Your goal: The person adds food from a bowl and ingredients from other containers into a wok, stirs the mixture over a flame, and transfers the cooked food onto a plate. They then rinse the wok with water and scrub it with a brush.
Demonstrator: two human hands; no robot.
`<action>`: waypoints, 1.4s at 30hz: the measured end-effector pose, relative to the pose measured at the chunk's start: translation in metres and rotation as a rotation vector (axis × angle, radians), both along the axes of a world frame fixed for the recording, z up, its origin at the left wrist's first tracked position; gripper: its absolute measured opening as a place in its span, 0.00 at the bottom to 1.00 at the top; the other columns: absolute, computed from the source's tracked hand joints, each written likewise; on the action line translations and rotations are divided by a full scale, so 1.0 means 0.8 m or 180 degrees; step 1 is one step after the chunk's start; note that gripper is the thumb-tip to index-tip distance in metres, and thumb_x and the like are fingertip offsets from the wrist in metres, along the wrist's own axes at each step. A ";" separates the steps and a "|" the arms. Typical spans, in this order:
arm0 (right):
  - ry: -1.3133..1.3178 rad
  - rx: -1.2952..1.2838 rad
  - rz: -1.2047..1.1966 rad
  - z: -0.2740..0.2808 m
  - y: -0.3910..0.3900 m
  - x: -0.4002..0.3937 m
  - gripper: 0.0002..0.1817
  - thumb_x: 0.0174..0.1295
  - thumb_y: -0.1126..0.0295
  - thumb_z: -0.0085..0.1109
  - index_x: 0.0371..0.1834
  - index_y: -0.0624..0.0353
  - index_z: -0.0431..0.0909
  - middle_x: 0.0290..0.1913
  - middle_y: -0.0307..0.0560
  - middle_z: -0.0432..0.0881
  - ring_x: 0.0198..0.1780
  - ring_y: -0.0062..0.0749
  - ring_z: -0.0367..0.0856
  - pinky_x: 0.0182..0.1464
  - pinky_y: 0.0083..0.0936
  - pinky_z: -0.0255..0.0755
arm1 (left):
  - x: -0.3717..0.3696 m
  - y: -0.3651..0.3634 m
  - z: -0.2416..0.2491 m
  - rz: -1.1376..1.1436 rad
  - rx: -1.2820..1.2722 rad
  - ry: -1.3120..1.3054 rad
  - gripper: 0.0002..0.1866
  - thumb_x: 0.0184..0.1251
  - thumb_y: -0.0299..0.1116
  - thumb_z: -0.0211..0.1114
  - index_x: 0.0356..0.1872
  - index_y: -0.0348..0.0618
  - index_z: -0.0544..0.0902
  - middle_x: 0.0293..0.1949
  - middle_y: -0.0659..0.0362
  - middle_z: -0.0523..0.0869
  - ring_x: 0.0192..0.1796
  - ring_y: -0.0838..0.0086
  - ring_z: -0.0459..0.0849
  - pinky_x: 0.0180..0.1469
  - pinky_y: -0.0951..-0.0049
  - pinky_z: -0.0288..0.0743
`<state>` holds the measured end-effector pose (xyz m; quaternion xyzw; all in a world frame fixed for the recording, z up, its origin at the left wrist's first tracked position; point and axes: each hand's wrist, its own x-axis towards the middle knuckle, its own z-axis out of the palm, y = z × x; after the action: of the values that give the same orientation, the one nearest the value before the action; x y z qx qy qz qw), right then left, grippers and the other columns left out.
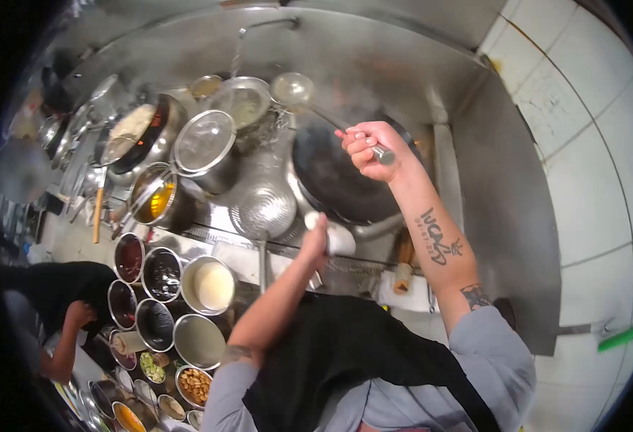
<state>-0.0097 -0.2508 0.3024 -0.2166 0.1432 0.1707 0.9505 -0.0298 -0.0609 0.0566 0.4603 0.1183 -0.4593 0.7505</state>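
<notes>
My right hand (375,150) is closed around the handle of a metal ladle (292,89). The ladle's bowl reaches out to the upper left, beside a metal pot of water. Below the ladle handle sits a dark wok (338,176) on the stove, with faint steam above it. My left hand (315,241) is closed on a folded white cloth (341,240) at the near left rim of the wok. Whether the wok's handle lies under the cloth is hidden. A round perforated strainer (263,210) rests just left of my left hand.
Water runs from a tap (270,24) at the back. A sieve (205,142) lies over a pot. Left of me stand an oil pot (159,201), several sauce containers (200,341) and a bowl of nuts (194,384). Another person's arm (66,338) shows at the left.
</notes>
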 end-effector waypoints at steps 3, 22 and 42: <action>0.0127 0.0015 -0.0123 -0.005 -0.005 -0.087 0.07 0.68 0.74 0.50 0.47 0.61 0.68 0.24 0.31 0.70 0.17 0.09 0.67 0.17 0.13 0.65 | 0.010 -0.047 0.013 -0.0188 0.0083 0.0249 0.31 0.73 0.50 0.60 0.62 0.32 0.69 0.51 0.46 0.81 0.49 0.54 0.86 0.50 0.48 0.81; -0.0928 -0.6863 -0.1970 -0.125 -0.125 -0.227 0.32 0.59 0.76 0.59 0.70 0.68 0.65 0.38 0.49 0.84 0.29 0.28 0.81 0.33 0.27 0.76 | -0.032 0.095 0.006 -0.0016 -0.0667 0.0502 0.25 0.75 0.46 0.54 0.63 0.37 0.72 0.55 0.48 0.83 0.54 0.57 0.85 0.57 0.54 0.82; 0.0216 -0.2469 0.0675 -0.160 0.083 0.295 0.07 0.65 0.74 0.50 0.30 0.63 0.75 0.22 0.42 0.77 0.21 0.28 0.78 0.23 0.24 0.72 | -0.139 0.296 0.044 0.1419 -0.1253 0.0193 0.31 0.71 0.41 0.59 0.71 0.36 0.65 0.64 0.46 0.78 0.62 0.55 0.80 0.66 0.54 0.73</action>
<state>0.2259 -0.1842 0.1746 -0.5671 0.2052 0.2081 0.7700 -0.1409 0.1762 0.0914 0.2547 0.1475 -0.3108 0.9037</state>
